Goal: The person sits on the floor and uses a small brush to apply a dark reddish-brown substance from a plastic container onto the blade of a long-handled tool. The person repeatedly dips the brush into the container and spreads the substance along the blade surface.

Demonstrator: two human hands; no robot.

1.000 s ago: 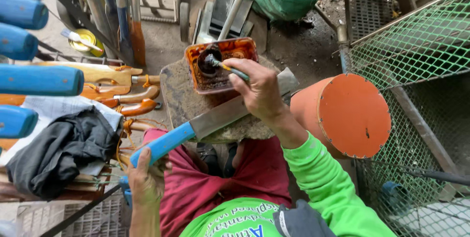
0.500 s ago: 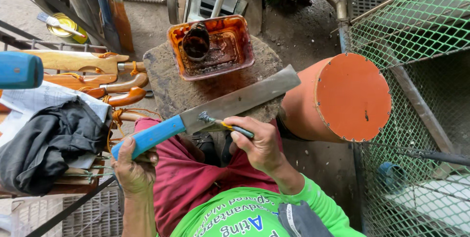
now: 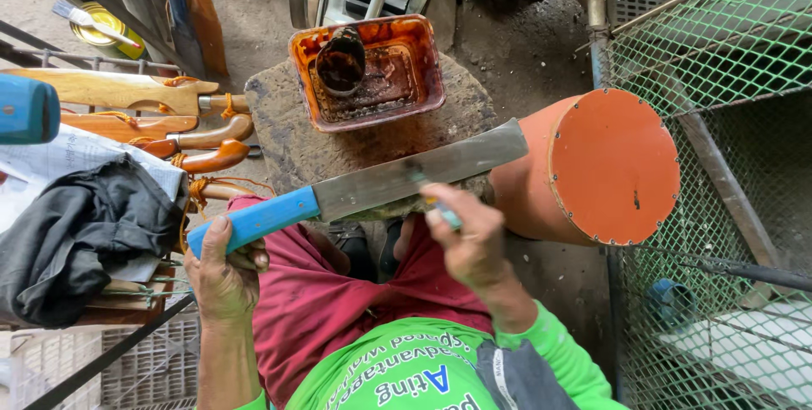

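At the far left a dark cloth point(image 3: 76, 241) lies bunched on a sheet of paper point(image 3: 59, 160), with a few wooden handles point(image 3: 127, 93) stacked behind it. Just right of the cloth, the left hand point(image 3: 222, 279) comes up from below with the forearm nearly vertical; its fingers are wrapped around the lower end of the blue handle point(image 3: 258, 220) of a big knife point(image 3: 419, 173), the thumb lying along the side. The knife slants up to the right, its flat grey blade crossing over the person's red-clothed lap and the near edge of a round stone block point(image 3: 288, 135). On that block, farther from the person, sits an orange tray point(image 3: 423, 63) stained with dark brown liquid, and a small dark cup point(image 3: 340, 61) rests inside it.

The right hand point(image 3: 469, 245) sits below the middle of the blade, wrist bent, its green sleeve running down to the lower right. Its fingers are pinched together on a small brush point(image 3: 436, 203), whose tip touches the blade's lower edge. The motion blur hides how many fingers grip it.

To the right, an orange cylinder point(image 3: 613, 165) lies on its side, just beside the blade's squared tip, and green wire mesh point(image 3: 727, 46) fills the right edge.
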